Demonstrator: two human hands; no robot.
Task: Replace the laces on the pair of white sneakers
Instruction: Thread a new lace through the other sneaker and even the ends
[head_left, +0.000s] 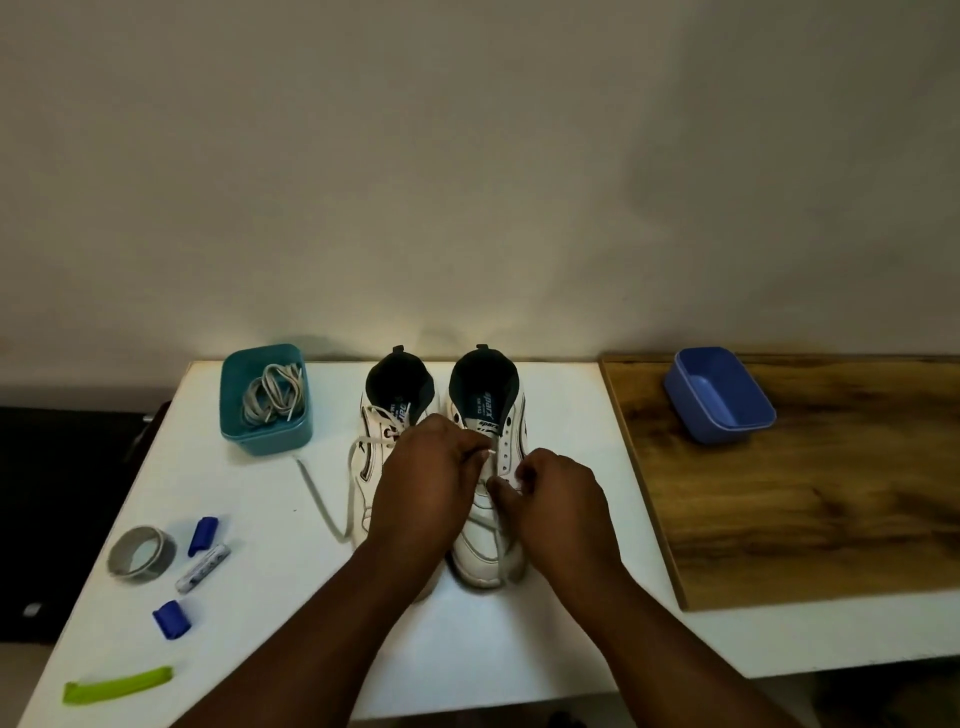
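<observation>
Two white sneakers stand side by side on the white table (519, 639), toes toward me. The left sneaker (379, 415) has a white lace (332, 519) trailing off its left side onto the table. Over the right sneaker (488, 551) my left hand (426, 483) pinches a lace end near the eyelets. My right hand (561, 499) pinches the lace at the shoe's right eyelet row. A loose lace strand runs down the right sneaker's toe. A teal tub (265, 436) at the back left holds a bundle of laces (272, 397).
A roll of grey tape (141, 553), a marker (202, 569), two blue caps (202, 535) and a green strip (117, 686) lie at the table's left front. A blue tub (719, 397) sits on a wooden board (805, 509) to the right. A wall rises behind.
</observation>
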